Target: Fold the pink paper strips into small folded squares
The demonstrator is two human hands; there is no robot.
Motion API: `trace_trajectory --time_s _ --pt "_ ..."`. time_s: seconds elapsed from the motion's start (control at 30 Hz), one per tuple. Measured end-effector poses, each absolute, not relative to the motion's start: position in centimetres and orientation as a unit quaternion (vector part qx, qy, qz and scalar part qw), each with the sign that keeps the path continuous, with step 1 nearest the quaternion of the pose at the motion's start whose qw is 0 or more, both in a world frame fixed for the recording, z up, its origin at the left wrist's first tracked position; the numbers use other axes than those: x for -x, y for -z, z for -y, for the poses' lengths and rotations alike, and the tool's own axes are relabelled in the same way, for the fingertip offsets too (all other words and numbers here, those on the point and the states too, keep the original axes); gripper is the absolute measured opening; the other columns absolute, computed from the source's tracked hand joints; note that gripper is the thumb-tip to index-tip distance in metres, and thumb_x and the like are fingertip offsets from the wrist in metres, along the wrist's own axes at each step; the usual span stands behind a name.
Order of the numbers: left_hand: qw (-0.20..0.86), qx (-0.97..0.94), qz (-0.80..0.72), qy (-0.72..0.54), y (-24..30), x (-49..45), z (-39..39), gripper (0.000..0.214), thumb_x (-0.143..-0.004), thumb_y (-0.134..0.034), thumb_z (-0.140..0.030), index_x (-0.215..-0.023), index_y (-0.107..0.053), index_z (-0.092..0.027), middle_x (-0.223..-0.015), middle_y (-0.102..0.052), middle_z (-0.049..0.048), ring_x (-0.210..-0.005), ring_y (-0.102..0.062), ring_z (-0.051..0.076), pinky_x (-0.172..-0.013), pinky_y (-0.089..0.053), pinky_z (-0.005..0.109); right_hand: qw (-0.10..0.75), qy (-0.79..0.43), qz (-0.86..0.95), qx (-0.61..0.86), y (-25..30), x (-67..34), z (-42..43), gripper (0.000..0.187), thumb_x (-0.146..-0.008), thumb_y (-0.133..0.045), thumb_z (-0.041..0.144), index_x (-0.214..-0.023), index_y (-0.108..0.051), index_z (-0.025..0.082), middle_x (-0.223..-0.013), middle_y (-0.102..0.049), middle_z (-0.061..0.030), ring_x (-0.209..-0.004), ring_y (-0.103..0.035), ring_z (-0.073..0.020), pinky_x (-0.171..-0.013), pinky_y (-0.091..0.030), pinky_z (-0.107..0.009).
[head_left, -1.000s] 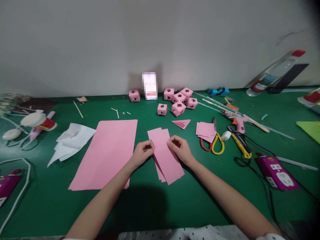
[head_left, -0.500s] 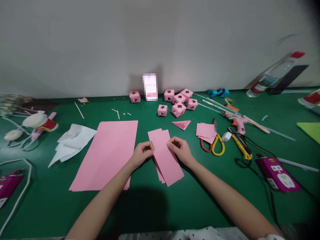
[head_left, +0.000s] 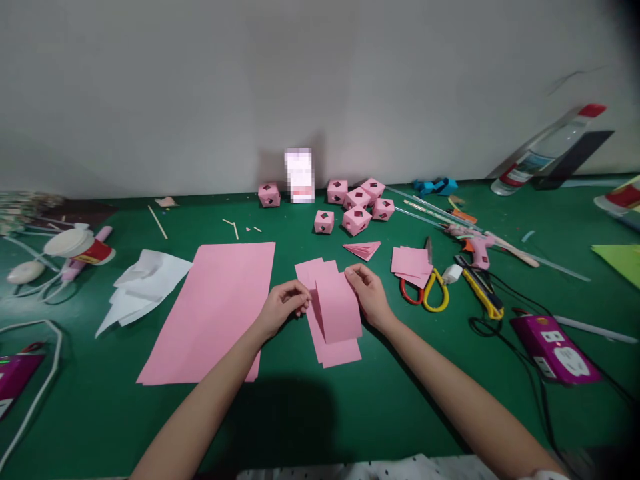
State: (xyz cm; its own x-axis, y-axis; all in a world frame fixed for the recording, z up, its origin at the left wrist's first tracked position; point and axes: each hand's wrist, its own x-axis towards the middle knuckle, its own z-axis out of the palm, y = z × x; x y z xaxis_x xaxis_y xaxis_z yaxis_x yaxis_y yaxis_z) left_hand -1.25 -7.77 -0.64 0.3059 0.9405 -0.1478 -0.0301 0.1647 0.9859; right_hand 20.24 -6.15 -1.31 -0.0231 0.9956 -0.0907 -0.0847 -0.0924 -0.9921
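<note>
My right hand pinches the upper right edge of a pink paper strip, which is bowed and lifted off the strips below. Underneath lie more pink paper strips, slightly fanned on the green table. My left hand is closed, its fingertips curled at the left edge of these strips; whether they grip paper is hidden. Left of it rests a stack of large pink sheets. Beyond my right hand are a folded pink paper piece and small pink squares.
Pink paper polyhedra and a bright blurred screen stand near the wall. Scissors, a glue gun, a utility knife and a purple power strip lie right. Left are crumpled white paper and a paper cup.
My right hand has moved slightly right and up, drawing the top strip's edge with it. That strip now bows upward, showing the strips beneath. My left hand has hardly moved.
</note>
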Motion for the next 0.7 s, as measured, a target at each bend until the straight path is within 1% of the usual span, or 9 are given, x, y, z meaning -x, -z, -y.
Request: trace_trajectory --time_s 0.17,0.3,0.47,0.57,0.7 --pt "0.627 -0.518 -0.44 -0.382 0.47 1.18 7.71 0.018 -0.083 -0.06 -0.031 -0.081 -0.063 -0.013 -0.068 -0.062 0.0024 -0.058 -0.057 0.01 -0.052 -0.042 0.021 0.497 -0.583 0.414 0.492 1.31 -20.11 6.19 0.037 -0.077 -0.063 0.056 -0.085 -0.055 0.021 -0.059 -0.048 0.0042 -0.048 -0.038 -0.0101 -0.045 -0.029 -0.023" --pt "0.626 -0.526 -0.434 -0.378 0.67 1.15 7.65 0.025 -0.086 -0.056 -0.036 -0.081 -0.064 -0.013 -0.068 -0.063 0.003 -0.059 -0.058 0.011 -0.053 -0.044 0.022 0.509 -0.594 0.391 0.485 1.41 -20.1 6.15 0.036 -0.075 -0.068 0.054 -0.084 -0.058 0.02 -0.056 -0.048 0.0046 -0.046 -0.036 -0.0088 -0.043 -0.028 -0.022" --pt "0.619 -0.54 -0.432 -0.373 0.61 1.0 7.64 0.03 -0.088 -0.055 -0.041 -0.083 -0.063 -0.012 -0.069 -0.064 0.0034 -0.059 -0.059 0.012 -0.056 -0.046 0.024 0.528 -0.617 0.371 0.45 1.45 -20.05 6.12 0.031 -0.076 -0.07 0.048 -0.083 -0.059 0.02 -0.058 -0.049 0.0053 -0.049 -0.039 -0.0081 -0.047 -0.031 -0.021" --pt "0.614 -0.537 -0.434 -0.381 0.56 0.97 7.61 0.029 -0.088 -0.055 -0.042 -0.086 -0.06 -0.013 -0.068 -0.064 0.0029 -0.058 -0.059 0.012 -0.058 -0.046 0.025 0.532 -0.61 0.398 0.431 1.45 -20.09 6.15 0.026 -0.077 -0.07 0.042 -0.084 -0.062 0.019 -0.06 -0.05 0.0049 -0.053 -0.042 -0.0082 -0.052 -0.034 -0.021" --pt "0.607 -0.529 -0.443 -0.395 0.5 0.88 7.59 0.028 -0.086 -0.059 -0.041 -0.093 -0.058 -0.014 -0.063 -0.061 -0.0011 -0.053 -0.057 0.011 -0.058 -0.045 0.023 0.513 -0.601 0.452 0.413 1.39 -20.17 6.31 0.024 -0.074 -0.073 0.035 -0.09 -0.065 0.019 -0.074 -0.061 0.0006 -0.064 -0.052 -0.0104 -0.059 -0.04 -0.022"
